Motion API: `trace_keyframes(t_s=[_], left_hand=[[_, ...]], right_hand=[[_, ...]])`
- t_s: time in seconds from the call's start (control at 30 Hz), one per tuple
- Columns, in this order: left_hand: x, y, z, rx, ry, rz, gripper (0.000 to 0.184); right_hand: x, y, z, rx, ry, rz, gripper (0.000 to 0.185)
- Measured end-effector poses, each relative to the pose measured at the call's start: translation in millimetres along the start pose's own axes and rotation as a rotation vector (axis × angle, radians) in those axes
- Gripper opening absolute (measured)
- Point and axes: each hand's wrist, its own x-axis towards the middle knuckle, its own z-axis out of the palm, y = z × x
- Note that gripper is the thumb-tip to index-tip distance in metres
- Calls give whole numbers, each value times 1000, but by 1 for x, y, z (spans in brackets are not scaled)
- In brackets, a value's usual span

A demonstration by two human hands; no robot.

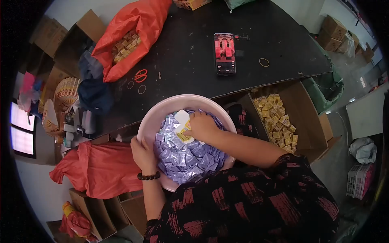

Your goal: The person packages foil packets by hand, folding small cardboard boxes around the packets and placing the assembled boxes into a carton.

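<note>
A pale pink basin [185, 99] is in front of my body, filled with many small shiny purple packets [182, 160]. At its left side, my left hand [142, 154] is closed on the rim, with a dark beaded bracelet on the wrist. Inside the basin, my right hand [201, 126] grips a small white-and-yellow box [183, 117] that lies over the packets. My fingers and thumb cover part of this box, and its right side is hidden.
A black table [178, 52] bears a phone [225, 54], red scissors [141, 75], rubber bands and a red bag [137, 16] of small yellowish packs. To the right, a cardboard box [310, 117] contains small yellow packs [275, 119]. A red sack [109, 166] sits at left.
</note>
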Motion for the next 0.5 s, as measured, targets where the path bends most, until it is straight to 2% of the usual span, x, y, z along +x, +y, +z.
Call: trace_keyframes(t_s=[0.03, 0.07, 0.1, 0.13, 0.17, 0.2, 0.27, 0.37, 0.5], left_hand=[[-1, -1, 4, -13, 226, 241, 26], [-10, 2, 8, -24, 225, 239, 26], [-21, 26, -2, -104, 140, 240, 27], [-31, 40, -6, -183, 54, 239, 30], [-42, 37, 3, -184, 0, 254, 27], [-46, 40, 4, -191, -7, 244, 27], [-50, 48, 5, -467, -287, 179, 27], [-53, 41, 21, -605, -377, 52, 28], [-60, 46, 26, -680, -397, 11, 30]], right_hand=[[4, 2, 5, -2, -4, 20, 65], [7, 6, 9, 53, -40, 48, 61], [6, 8, 9, 44, -43, 55, 61], [3, 8, 7, 37, 57, 14, 59], [1, 10, 6, 29, 154, -30, 57], [-1, 12, 7, 20, 143, -26, 57], [-1, 14, 6, 54, 186, -24, 47], [0, 20, 7, 194, 200, -43, 37], [-1, 18, 0, 161, 244, -66, 28]])
